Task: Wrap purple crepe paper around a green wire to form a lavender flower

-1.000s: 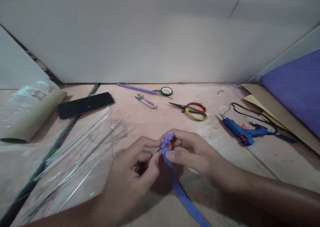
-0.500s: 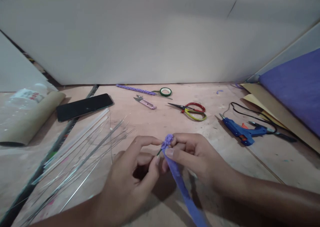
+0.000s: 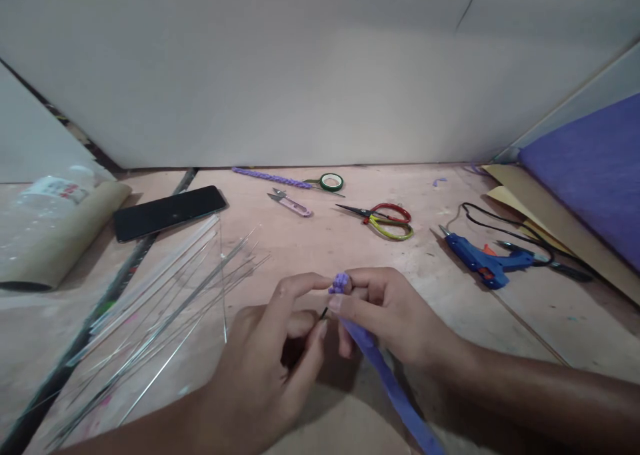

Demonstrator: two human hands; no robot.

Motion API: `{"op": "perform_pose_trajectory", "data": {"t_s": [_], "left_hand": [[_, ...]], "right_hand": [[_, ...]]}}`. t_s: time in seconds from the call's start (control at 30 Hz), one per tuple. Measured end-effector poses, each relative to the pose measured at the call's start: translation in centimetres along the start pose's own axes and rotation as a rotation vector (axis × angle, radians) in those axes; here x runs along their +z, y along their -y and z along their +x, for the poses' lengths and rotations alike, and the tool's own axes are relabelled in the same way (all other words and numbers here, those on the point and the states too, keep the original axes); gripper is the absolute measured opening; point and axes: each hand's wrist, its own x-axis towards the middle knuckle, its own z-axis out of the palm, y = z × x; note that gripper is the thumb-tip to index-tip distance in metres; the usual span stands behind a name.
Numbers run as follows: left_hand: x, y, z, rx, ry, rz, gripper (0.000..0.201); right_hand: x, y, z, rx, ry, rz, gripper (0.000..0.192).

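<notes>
Spreading beneath your fingers is the pinkish table [image 3: 305, 248]. Over it your left hand [image 3: 275, 348] curls with its index finger stretched forward, and your right hand [image 3: 400, 315] faces it, thumb and index finger pinched together. Well to the left of your fingers lies a cardboard tube [image 3: 73, 238], with a black phone [image 3: 170, 213] nearer them. Gripped by your right fingertips, a purple strip [image 3: 385, 371] runs back past them toward you. Off to their right sits a blue glue gun [image 3: 467, 253]. Beyond your fingertips, slightly right, are scissors [image 3: 374, 219] with red and yellow handles; farther out, slightly left, pink snips [image 3: 294, 205]. A small purple tuft [image 3: 341, 283] touches your left index fingertip, and just below it your left thumb and fingers close on a dark stem [image 3: 324, 313].
</notes>
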Motion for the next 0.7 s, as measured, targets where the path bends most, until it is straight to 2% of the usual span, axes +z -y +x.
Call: {"op": "perform_pose_trajectory", "data": {"t_s": [0.1, 0.2, 0.27, 0.33, 0.47, 0.57, 0.7], "left_hand": [[0.2, -0.1, -0.1, -0.181, -0.006, -0.162, 0.034], [0.3, -0.2, 0.2, -0.418, 0.016, -0.457, 0.021], [0.5, -0.1, 0.6, -0.500, 0.086, -0.652, 0.029], [0.6, 0.1, 1.0, -0.518, 0.126, -0.816, 0.034], [0.8, 0.5, 1.3, -0.562, 0.085, -1.028, 0.027], [0.7, 0.3, 1.4, -0.551, 0.054, -1.070, 0.027], [0.3, 0.1, 1.4, -0.442, 0.004, -1.015, 0.025]], "right_hand": [[-0.3, 0.1, 0.1, -0.039, -0.052, -0.063, 0.034], [-0.5, 0.3, 0.1, -0.096, -0.067, -0.062, 0.032], [-0.6, 0.3, 0.2, -0.102, -0.036, -0.053, 0.032], [-0.6, 0.2, 0.3, -0.100, -0.008, -0.041, 0.032], [-0.4, -0.1, 0.4, -0.114, 0.025, 0.011, 0.032], [-0.1, -0.2, 0.4, -0.118, 0.046, 0.087, 0.036], [0.3, -0.1, 0.1, -0.111, 0.047, 0.137, 0.043]]}}
